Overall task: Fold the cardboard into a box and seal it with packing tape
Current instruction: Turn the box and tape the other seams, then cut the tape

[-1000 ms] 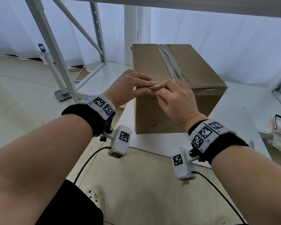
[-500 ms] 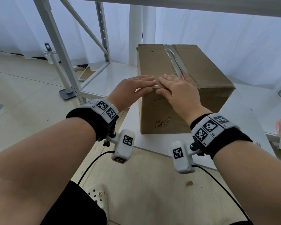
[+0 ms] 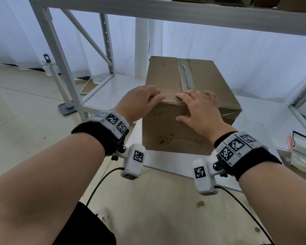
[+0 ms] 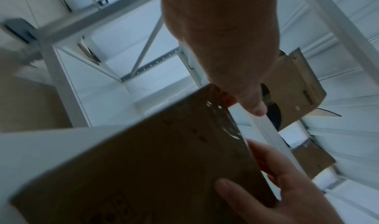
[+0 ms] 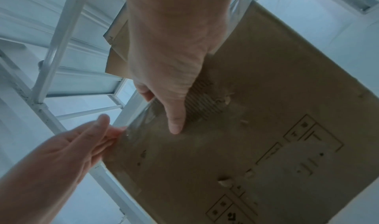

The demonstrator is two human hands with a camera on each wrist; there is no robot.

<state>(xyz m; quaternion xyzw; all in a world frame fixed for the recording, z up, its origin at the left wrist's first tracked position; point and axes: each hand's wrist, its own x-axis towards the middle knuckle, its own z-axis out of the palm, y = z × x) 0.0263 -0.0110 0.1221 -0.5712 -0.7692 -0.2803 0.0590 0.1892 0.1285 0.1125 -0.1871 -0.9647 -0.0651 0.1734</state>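
Press tape (image 3: 185, 76) flat over box (image 3: 173, 131) near edge: left hand (image 3: 140, 101), right hand (image 3: 198, 110), fingers flat, gripping nothing.

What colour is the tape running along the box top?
Clear, shiny tape on the brown box; head view shows it best.

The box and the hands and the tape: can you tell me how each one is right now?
cardboard box: folded, flaps closed, upright on the white shelf board.
packing tape: stuck along the top seam, wrinkled, running over the near edge.
left hand: fingers straight, pressing the box's near top edge by its left corner.
right hand: fingers flat on top, thumb on the front face, pressing the tape end down.
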